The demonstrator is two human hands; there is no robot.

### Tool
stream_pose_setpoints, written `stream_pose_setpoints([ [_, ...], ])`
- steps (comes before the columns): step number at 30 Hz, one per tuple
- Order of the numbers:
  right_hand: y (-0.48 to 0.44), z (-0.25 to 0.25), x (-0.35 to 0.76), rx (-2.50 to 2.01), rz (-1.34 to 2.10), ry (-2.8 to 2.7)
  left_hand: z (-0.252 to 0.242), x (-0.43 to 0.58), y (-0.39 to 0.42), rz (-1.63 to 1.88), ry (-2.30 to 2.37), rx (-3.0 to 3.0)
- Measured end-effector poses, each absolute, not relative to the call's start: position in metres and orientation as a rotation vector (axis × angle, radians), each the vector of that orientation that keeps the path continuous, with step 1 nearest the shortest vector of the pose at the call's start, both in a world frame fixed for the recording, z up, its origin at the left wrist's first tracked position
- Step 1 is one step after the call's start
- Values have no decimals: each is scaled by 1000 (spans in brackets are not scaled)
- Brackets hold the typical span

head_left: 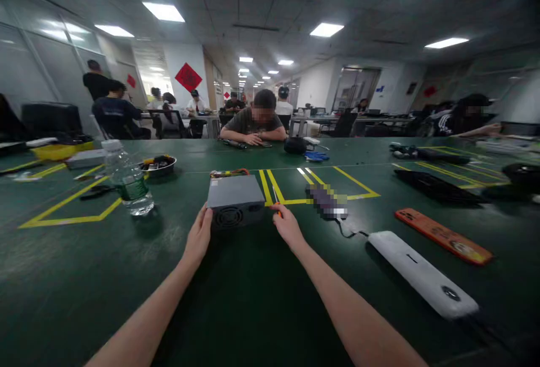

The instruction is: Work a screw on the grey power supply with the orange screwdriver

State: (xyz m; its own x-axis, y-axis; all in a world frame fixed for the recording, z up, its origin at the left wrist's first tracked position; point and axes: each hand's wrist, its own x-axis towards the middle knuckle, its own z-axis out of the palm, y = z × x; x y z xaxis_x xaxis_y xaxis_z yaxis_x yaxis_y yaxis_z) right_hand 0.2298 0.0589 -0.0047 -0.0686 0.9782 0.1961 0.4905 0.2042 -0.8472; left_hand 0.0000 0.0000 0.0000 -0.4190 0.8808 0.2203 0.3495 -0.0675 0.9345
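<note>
A grey computer power supply (235, 193) sits on the green table in front of me, its round fan grille facing my side and coloured wires at its back edge. My left hand (199, 233) is closed on the power supply's left side, with the thumb at the near corner; the other fingers are partly hidden. To the right of the box, my right hand (287, 229) is closed around the orange handle of a screwdriver (276, 194). Its thin shaft points up and away from me, apart from the power supply.
A water bottle (130, 181) and a metal bowl of small parts (159, 166) stand to the left. On the right lie a blurred-out device (325, 201), a white power bank (422, 271) and an orange phone case (442, 235). A person (254, 122) leans on the far edge.
</note>
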Motion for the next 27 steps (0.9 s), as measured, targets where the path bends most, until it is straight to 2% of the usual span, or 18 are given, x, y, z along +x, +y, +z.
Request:
stream_pose_setpoints([
  [9, 49, 5, 218, -1342, 824, -1771, 0, -2, 3, 1536, 1609, 1290],
  [17, 32, 14, 223, -1344, 804, -1747, 14, 7, -13, 1498, 1732, 1271],
  [24, 9, 40, 227, -1294, 550, -1664, 8, 12, -13, 1588, 1652, 1422],
  [27, -1, 51, 228, -1218, 494, -1684, 2, 15, -12, 1610, 1774, 1639],
])
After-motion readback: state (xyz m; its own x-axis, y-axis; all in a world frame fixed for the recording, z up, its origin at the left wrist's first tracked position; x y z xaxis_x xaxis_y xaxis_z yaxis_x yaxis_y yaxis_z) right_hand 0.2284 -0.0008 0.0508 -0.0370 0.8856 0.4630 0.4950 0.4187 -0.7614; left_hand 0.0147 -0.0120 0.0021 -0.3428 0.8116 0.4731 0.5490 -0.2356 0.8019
